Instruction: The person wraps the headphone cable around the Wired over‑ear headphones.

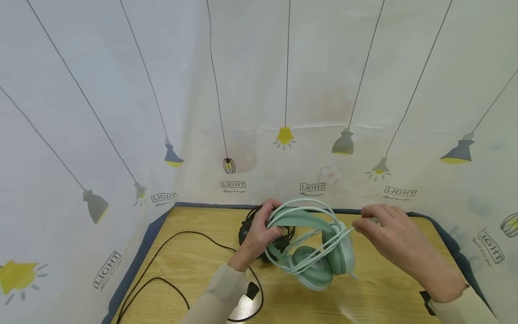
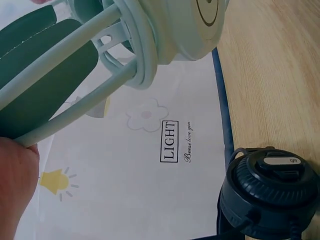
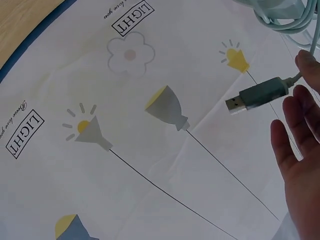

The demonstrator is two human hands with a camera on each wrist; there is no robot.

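Note:
A pair of mint-green headphones [image 1: 343, 252] is held up over the table, tilted, with its ear cups hanging down to the right. My left hand [image 1: 259, 231] grips the headband, thumb on the near side. Several loops of pale green cable [image 1: 313, 260] wrap round the headband and ear cups. To the right, my right hand [image 1: 390, 229] pinches the cable's end between thumb and fingers. In the right wrist view the bare USB plug [image 3: 263, 95] sticks out past those fingertips.
Black headphones [image 2: 270, 192] lie on the wooden table [image 1: 380, 288] behind my left hand. Their thin black cable [image 1: 184, 232] loops across the table's left side. A sheet printed with lamps [image 1: 283, 171] rises behind and beside the table.

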